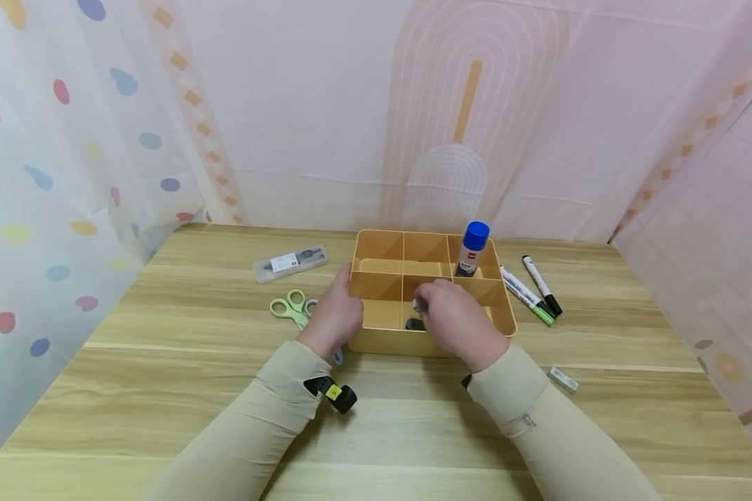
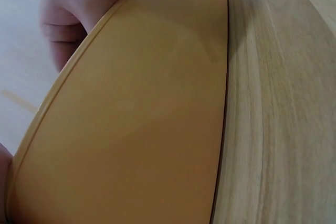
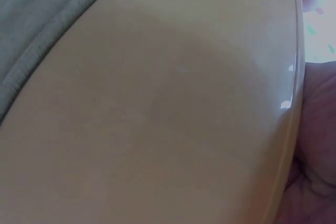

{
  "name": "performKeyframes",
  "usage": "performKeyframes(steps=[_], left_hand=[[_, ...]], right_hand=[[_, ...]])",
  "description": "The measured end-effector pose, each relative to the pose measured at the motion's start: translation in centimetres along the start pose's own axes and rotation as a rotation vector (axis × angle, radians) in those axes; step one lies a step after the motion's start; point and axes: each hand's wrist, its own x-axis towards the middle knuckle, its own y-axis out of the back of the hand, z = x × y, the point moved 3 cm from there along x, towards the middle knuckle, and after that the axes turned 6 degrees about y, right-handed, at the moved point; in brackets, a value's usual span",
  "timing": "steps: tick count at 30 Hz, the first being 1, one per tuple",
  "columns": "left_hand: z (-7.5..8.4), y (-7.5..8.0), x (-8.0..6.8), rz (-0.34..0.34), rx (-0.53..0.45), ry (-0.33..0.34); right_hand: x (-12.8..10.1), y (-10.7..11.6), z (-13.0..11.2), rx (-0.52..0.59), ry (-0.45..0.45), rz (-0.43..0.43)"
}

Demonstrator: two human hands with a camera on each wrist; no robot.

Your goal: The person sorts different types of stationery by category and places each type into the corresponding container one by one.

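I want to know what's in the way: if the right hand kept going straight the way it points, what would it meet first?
Probably the divider wall behind the front compartment of the yellow organizer, where the right hand reaches; depth is unclear.

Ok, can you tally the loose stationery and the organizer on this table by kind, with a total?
Yellow compartment organizer: 1
Blue-capped glue stick, standing in the organizer: 1
Markers, right of the organizer: 3
Green scissors: 1
Clear pen case: 1
Eraser: 1
Small dark item under the right hand, kind unclear: 1
Total: 9
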Motion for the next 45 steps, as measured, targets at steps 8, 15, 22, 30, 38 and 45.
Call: performKeyframes(steps=[8, 15, 22, 30, 38, 45], left_hand=[[-0.1, -0.1, 0.0, -0.009, -0.024, -0.004], [-0.1, 0.0, 0.1, -0.004, -0.017, -0.011], [0.0, 0.1, 0.0, -0.018, -0.022, 0.002], [0.0, 0.0, -0.1, -0.012, -0.024, 0.006], [0.1, -0.1, -0.1, -0.005, -0.037, 0.003], [0.0, 0.0, -0.1, -0.005, -0.035, 0.005]], right_hand=[[0.5, -0.1, -0.1, -0.014, 0.017, -0.072], [0.6, 0.1, -0.3, -0.031, 0.077, -0.082], [0.9, 0.1, -0.2, -0.024, 0.079, -0.143], [1.5, 0.0, -0.2, -0.020, 0.082, -0.189], [2.0, -0.2, -0.1, -0.021, 0.037, -0.243], [2.4, -0.4, 0.0, -0.027, 0.027, -0.268]])
